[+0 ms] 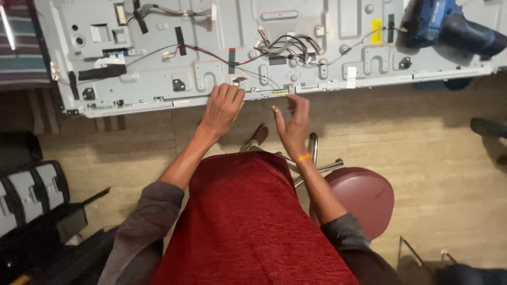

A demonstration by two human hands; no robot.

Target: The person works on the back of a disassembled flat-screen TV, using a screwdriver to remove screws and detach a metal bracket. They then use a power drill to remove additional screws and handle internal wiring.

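The grey metal panel (317,47) lies flat on the floor (422,137), wires (288,47) looped across it; the left hand (223,108) rests fingers-down on its near edge, gripping nothing; the right hand (292,122) hovers just beside, fingers spread, empty; a blue drill (449,26) sits at the panel's far right; a maroon stool (362,198) stands below.

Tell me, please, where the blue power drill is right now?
The blue power drill lies at the head view's top right, on the grey metal panel, far from both hands.
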